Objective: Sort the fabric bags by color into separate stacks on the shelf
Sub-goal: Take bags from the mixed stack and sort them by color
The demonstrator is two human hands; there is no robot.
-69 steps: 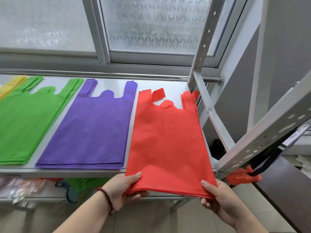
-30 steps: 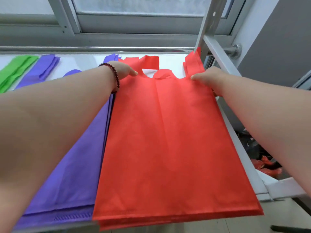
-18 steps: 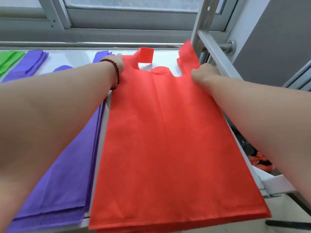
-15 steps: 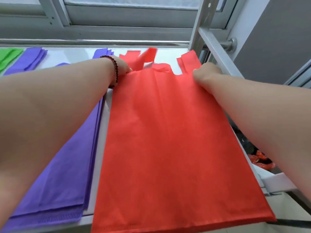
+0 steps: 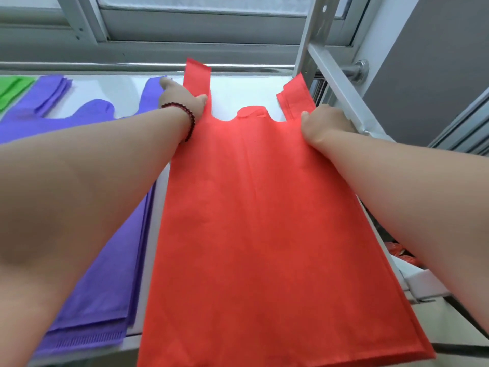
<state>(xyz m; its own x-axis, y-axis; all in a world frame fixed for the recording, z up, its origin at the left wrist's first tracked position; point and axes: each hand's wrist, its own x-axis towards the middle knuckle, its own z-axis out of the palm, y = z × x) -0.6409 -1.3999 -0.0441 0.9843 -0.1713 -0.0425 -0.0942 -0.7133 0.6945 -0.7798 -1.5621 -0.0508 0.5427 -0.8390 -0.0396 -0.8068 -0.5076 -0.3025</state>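
Two hands pinch the red bags at the handle roots, where a slip would skew the pile

Both the left hand (image 5: 185, 100) and right hand (image 5: 324, 123) have fingers closed on the red stack (image 5: 264, 221), which lies on the shelf (image 5: 238, 88) with its near edge hanging past the front lip, toward the person from the fingers. Left of the left fingers sits the purple stack (image 5: 105, 234), just beside; an uneven tug could fan the layers, push red over purple, or tip the overhang off
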